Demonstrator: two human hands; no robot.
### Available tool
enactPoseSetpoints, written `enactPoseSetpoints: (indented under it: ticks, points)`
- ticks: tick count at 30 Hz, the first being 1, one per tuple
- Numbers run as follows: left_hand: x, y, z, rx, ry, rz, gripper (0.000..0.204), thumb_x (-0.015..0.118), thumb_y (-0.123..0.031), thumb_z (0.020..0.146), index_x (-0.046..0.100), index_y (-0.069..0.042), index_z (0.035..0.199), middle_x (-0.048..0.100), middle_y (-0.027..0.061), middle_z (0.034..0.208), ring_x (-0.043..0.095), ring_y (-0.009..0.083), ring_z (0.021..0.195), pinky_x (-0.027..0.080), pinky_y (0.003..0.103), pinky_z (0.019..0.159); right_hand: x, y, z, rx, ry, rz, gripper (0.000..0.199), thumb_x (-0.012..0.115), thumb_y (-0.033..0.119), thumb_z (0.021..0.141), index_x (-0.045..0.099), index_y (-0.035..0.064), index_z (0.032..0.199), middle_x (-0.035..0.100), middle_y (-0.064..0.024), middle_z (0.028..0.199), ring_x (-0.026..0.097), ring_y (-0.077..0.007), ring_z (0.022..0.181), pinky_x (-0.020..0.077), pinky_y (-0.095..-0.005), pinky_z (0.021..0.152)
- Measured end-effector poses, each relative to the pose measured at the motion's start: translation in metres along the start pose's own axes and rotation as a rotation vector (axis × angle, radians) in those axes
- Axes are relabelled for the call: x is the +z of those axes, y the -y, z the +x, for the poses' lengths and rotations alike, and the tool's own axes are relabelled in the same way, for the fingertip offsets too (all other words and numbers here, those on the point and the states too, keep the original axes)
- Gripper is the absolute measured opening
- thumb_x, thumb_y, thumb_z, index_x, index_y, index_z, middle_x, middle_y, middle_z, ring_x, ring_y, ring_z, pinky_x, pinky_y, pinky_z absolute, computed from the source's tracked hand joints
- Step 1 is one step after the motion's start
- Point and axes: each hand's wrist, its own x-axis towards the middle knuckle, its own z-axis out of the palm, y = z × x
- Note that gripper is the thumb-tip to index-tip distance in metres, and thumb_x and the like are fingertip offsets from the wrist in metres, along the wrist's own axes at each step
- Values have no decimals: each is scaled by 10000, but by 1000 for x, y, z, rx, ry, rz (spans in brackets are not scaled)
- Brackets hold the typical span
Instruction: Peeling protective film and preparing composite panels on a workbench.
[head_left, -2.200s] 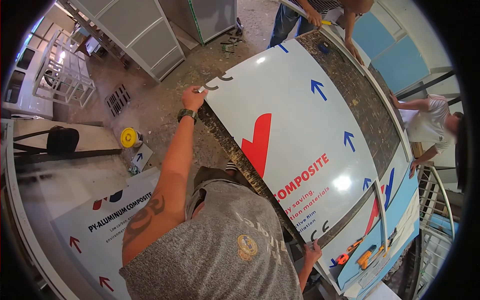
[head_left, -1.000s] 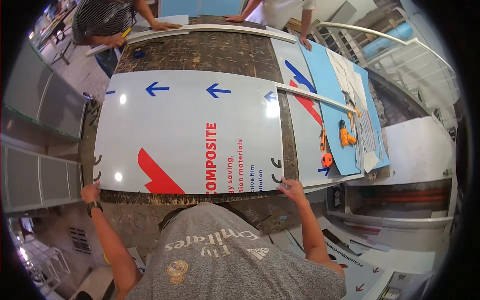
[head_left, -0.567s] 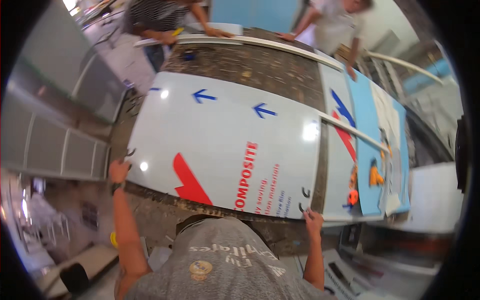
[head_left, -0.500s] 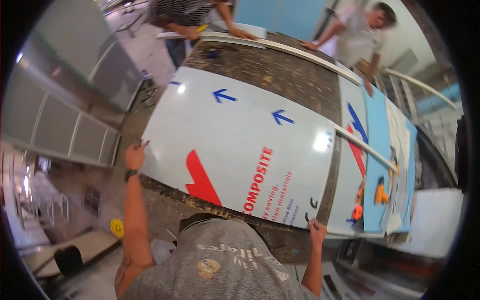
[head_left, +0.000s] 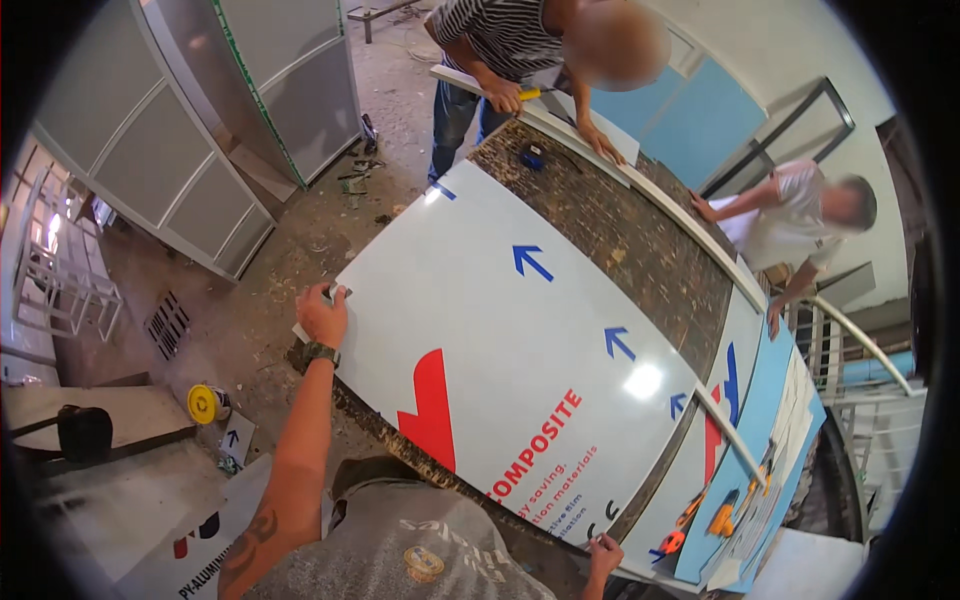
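A large white composite panel [head_left: 450,270], marked with blue arrows and red print, lies across the worktable in front of me. My left hand [head_left: 322,315] is closed at the panel's left edge, near its near corner. A small dark bit shows by those fingertips, too small to make out. At the near right corner, my right hand [head_left: 603,555] pinches the panel's edge beside black curved marks. Its lower fingers are hidden. Beyond the panel, the brown, worn table top [head_left: 640,235] carries a blue tape measure [head_left: 533,157].
Across the table, a person in a striped shirt [head_left: 500,40] holds a yellow-handled tool [head_left: 530,94] by a long white bar [head_left: 660,180]. Another person [head_left: 790,215] leans at the right. Orange tools [head_left: 724,512] lie on sheets there. A yellow-lidded bucket [head_left: 208,403] stands left.
My view has turned, so the panel appears more slanted and more floor shows at left. Both my hands stay at the panel's edges. The striped-shirt person leans further over the table.
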Motion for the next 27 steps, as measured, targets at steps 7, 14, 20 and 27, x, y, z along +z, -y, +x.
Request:
enactPoseSetpoints:
  ticks: [7, 14, 20, 27]
  points:
    - [-11, -4, 1, -49, 13, 8, 301, 789, -307, 873, 728, -72, 1051, 709, 127, 1048, 630, 363, 991, 507, 458, 896, 124, 162, 119, -447, -16, -39, 272, 799, 80, 850, 768, 4, 1110, 721, -155, 1119, 667, -325, 1074, 544, -412, 971]
    - [-17, -8, 3, -66, 31, 9, 269, 779, -266, 880, 717, -82, 1065, 702, 107, 1067, 620, 344, 989, 488, 448, 899, 393, 495, 301, -826, 138, 326, 258, 789, 194, 890, 787, 45, 1100, 767, -130, 1072, 712, -303, 986, 564, -367, 894]
    - [-12, -12, 3, -78, 32, -63, 248, 773, -234, 879, 714, -88, 1070, 694, 87, 1066, 612, 327, 981, 472, 430, 902, 500, 623, 362, -700, 375, 116, 397, 805, 284, 861, 800, 30, 1166, 805, -142, 1055, 747, -272, 898, 580, -352, 807]
    - [-17, -21, 14, -103, 66, -75, 238, 771, -213, 878, 715, -88, 1072, 690, 76, 1074, 604, 308, 980, 457, 410, 906, 540, 641, 378, -562, 597, 347, 314, 835, 247, 843, 830, 32, 1071, 819, -112, 953, 736, -210, 789, 580, -310, 766]
